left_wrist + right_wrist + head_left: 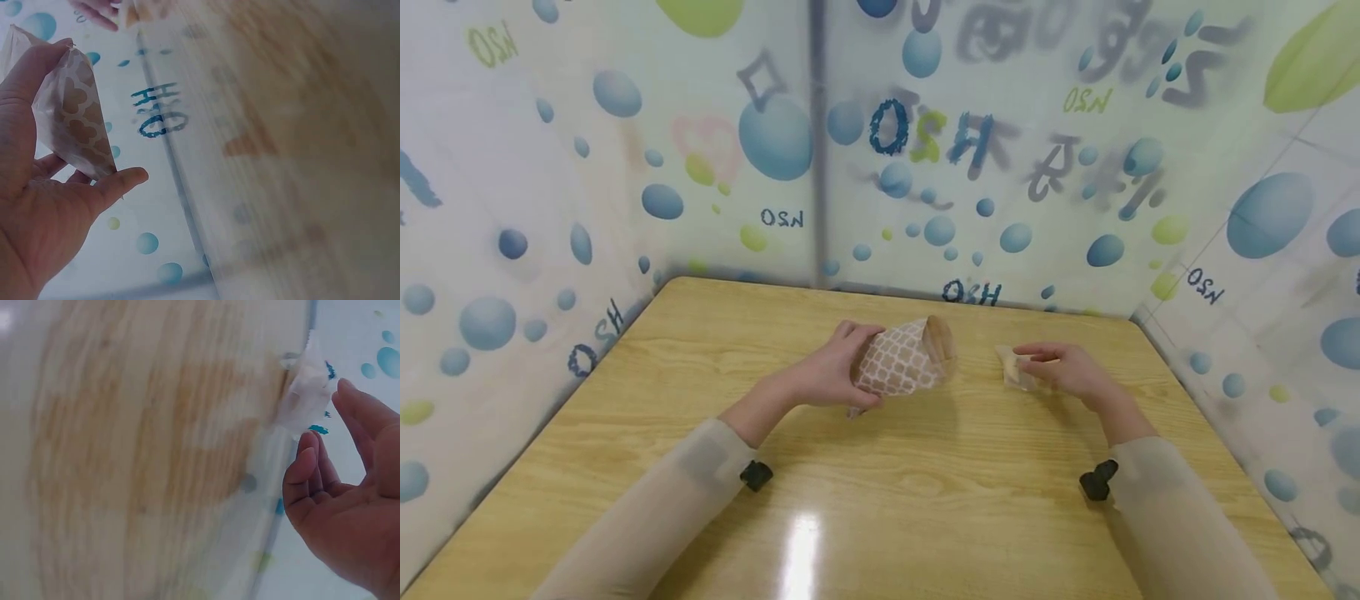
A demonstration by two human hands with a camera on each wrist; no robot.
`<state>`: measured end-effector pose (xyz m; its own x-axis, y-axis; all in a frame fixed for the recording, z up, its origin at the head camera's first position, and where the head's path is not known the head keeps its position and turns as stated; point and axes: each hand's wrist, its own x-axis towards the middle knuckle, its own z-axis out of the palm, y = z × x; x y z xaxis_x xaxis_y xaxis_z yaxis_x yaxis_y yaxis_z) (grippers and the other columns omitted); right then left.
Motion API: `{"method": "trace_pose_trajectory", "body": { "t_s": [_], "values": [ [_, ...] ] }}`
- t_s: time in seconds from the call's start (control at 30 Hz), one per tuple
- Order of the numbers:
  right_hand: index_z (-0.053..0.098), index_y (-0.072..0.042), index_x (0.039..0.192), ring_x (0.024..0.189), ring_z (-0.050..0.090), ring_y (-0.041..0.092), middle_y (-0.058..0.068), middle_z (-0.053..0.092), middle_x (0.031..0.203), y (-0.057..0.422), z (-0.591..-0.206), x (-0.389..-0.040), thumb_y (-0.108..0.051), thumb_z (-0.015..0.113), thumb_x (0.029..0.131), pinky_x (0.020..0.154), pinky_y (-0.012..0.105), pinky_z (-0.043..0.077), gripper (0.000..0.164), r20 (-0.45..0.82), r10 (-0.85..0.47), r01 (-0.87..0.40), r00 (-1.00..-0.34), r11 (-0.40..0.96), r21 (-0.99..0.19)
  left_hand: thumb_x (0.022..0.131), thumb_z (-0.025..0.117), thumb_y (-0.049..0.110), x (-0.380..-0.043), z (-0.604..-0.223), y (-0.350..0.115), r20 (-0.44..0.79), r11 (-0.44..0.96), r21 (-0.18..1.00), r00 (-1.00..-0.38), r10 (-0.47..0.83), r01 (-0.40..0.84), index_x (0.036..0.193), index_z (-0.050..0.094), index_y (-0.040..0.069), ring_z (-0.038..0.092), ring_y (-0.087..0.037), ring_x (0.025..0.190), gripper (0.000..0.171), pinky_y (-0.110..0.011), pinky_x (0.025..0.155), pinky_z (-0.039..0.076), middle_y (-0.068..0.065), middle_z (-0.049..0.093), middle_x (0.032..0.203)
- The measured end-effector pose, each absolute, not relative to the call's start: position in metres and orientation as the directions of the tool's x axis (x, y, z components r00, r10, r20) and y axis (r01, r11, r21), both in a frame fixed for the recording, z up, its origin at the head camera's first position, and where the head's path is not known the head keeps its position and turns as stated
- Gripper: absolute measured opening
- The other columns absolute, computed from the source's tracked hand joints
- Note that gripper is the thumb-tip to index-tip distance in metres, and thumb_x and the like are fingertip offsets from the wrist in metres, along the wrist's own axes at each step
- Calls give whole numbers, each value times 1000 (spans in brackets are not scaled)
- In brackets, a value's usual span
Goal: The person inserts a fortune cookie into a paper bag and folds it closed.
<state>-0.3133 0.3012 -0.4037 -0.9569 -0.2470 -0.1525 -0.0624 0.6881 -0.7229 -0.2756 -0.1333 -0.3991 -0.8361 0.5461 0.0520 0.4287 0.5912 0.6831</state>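
My left hand (831,371) grips a paper bag (895,362) with a brown and white lattice print. The bag lies tilted on its side above the wooden table, its mouth facing right. In the left wrist view, the thumb and fingers (119,187) wrap around the bag's lower end. To the right, a small crinkled, whitish translucent packet (1011,367) is at my right hand (1067,371). The right wrist view shows the packet (306,394) just beyond parted, bent fingertips, with a gap between the thumb and the other fingers.
A light wooden table (925,500) fills the space below the hands. Printed curtain walls (865,200) with blue and green drops enclose it at the back and both sides. A small black device (756,475) sits at the left wrist, and another black device (1097,481) at the right.
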Motion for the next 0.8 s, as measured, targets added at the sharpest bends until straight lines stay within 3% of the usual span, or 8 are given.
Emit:
{"method": "trace_pose_trajectory", "body": {
  "t_s": [0.1,0.17,0.37,0.5,0.63,0.7,0.8],
  "values": [
    [62,-10,156,120,59,38,30,55,156,299,-408,-316,-36,66,111,85,36,51,52,-189,-250,-46,-950,709,-703,82,96,32,-275,-400,-134,49,587,690,-837,545,423,171,27,14,43,-39,146,114,-62,124,42,-21,31,161],
    [62,-11,156,127,58,41,30,53,159,298,-410,-317,-38,67,110,89,38,52,53,-201,-248,-44,-948,724,-688,82,96,32,-275,-401,-134,50,585,692,-836,546,423,171,27,14,43,-39,146,114,-62,124,42,-21,31,161],
    [64,-11,151,150,44,53,32,45,166,293,-409,-318,-36,69,109,110,59,50,50,-218,-261,-46,-940,733,-679,82,96,33,-276,-400,-134,54,590,684,-836,546,429,171,27,14,42,-38,146,115,-62,125,42,-21,31,161],
    [65,-11,145,132,55,46,29,53,155,287,-408,-316,-35,72,107,101,52,53,45,-241,-283,-40,-928,722,-691,82,96,33,-276,-400,-134,52,589,686,-836,546,428,172,27,13,42,-38,146,115,-62,124,42,-21,31,161],
    [64,-11,144,98,53,29,18,59,120,283,-409,-313,-33,75,106,79,37,48,45,-251,-300,-46,-920,719,-693,82,96,33,-277,-401,-134,54,589,684,-835,547,430,172,27,13,42,-38,146,115,-62,124,42,-21,31,161],
    [64,-10,144,94,51,27,16,56,115,281,-408,-310,-32,76,105,75,35,46,47,-236,-301,-57,-924,720,-692,82,96,34,-277,-401,-134,53,591,682,-835,547,430,171,27,14,42,-38,146,115,-63,124,42,-21,31,161],
    [64,-10,147,100,55,30,20,57,122,281,-405,-304,-30,76,105,76,35,49,49,-183,-283,-78,-942,713,-697,81,96,34,-277,-401,-133,52,592,681,-834,549,432,171,27,13,42,-38,146,115,-63,125,41,-21,31,161]
  ]
}}
